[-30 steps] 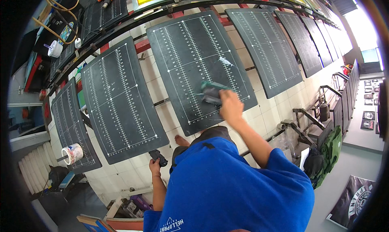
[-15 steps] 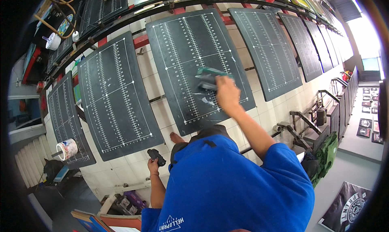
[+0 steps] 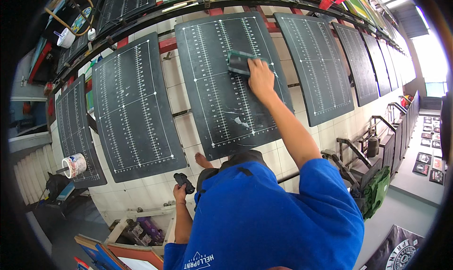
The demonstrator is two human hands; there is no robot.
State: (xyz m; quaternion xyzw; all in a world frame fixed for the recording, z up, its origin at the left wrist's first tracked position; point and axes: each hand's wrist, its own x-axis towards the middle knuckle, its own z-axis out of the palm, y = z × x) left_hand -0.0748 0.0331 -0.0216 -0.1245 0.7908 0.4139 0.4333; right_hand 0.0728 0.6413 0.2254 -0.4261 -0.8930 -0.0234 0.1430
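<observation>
A dark grey board (image 3: 203, 105) with white ruler marks and a white border lies in front of me. My right hand (image 3: 261, 80) is closed on a flat, dark hand tool with a green edge (image 3: 239, 62), held against the upper middle of that board. Its exact kind cannot be made out. Pale smears (image 3: 240, 123) show on the board's near part. Low by my left side, my left hand (image 3: 180, 192) is closed round a small black object (image 3: 183, 182) whose kind is unclear.
Similar marked boards lie left (image 3: 134, 109) and right (image 3: 316, 67) in a row. A paint-stained white bucket (image 3: 74, 166) sits on the leftmost board. A dark rail (image 3: 198, 6) runs along the far side. Black metal brackets (image 3: 351, 149) and green cloth (image 3: 376, 192) are at right.
My right hand has moved the flat tool away from me, up the board from its smeared near part. My left hand still holds the black object in nearly the same place.
</observation>
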